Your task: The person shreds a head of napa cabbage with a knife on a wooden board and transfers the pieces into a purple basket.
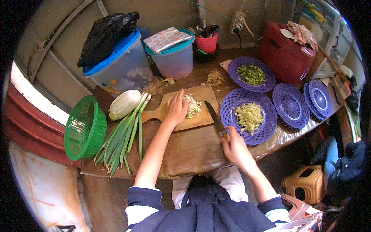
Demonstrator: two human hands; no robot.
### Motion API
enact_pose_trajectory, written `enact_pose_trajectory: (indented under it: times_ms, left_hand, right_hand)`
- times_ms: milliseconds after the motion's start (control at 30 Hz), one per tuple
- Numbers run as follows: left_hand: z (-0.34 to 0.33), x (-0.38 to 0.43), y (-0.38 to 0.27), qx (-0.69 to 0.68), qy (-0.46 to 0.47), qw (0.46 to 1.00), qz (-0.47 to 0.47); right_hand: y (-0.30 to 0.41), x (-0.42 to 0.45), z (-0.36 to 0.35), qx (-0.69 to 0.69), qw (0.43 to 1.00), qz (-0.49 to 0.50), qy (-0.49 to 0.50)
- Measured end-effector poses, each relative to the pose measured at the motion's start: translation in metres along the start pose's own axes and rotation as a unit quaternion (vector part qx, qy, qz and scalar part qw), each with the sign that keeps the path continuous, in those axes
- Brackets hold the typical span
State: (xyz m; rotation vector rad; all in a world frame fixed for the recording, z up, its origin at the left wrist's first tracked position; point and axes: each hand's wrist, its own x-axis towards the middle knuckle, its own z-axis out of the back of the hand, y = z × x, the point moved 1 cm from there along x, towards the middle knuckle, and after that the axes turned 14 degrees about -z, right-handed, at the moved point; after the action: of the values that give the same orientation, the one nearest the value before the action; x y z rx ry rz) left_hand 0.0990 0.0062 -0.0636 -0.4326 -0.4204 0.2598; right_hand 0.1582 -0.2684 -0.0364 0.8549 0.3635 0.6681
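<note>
My left hand [176, 108] rests with fingers extended on a wooden cutting board [203, 120], against the left side of a small pile of shredded cabbage [192, 106]. In my right hand [235, 146] is the handle of a knife [213, 114], whose dark blade lies along the board's right edge. Just right of the knife, a purple woven plastic plate [268, 127] holds more shredded cabbage [248, 117]. Behind it, another purple plate [233, 65] holds chopped green onions [251, 74]. Left of the board lie a whole cabbage [125, 105] and a bunch of green onions [127, 133].
A green plastic basket [100, 127] stands tilted at the table's left. Lidded plastic containers [176, 62], a red utensil holder [206, 43] and a dark red rice cooker [285, 58] line the back. Empty purple plates [291, 105] sit right. A person [349, 165] is near a stool [307, 182].
</note>
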Motion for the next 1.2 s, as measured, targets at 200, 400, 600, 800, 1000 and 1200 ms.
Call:
enact_pose_trajectory:
  times_ms: [200,400,600,800,1000,1200]
  left_hand:
    - [-0.012,-0.013,-0.007,0.068,0.103,0.992,-0.004]
    - [-0.018,-0.018,-0.016,0.107,0.084,0.991,-0.009]
    - [-0.020,-0.019,-0.016,0.117,0.059,0.991,-0.018]
    - [-0.013,-0.019,-0.026,0.130,0.024,0.991,-0.035]
    - [-0.012,-0.024,-0.025,0.164,0.021,0.985,-0.047]
    - [-0.012,-0.021,-0.035,0.155,-0.008,0.986,-0.064]
  right_hand:
    - [0.011,0.017,-0.040,0.042,0.998,0.035,0.026]
    - [0.012,0.027,-0.055,0.087,0.994,0.026,0.054]
    - [0.013,0.028,-0.052,0.154,0.980,-0.056,0.113]
    - [0.012,0.023,-0.049,0.137,0.987,-0.013,0.077]
    - [0.012,0.019,-0.050,0.121,0.991,0.029,0.042]
    - [0.020,0.011,-0.035,0.132,0.987,-0.044,0.080]
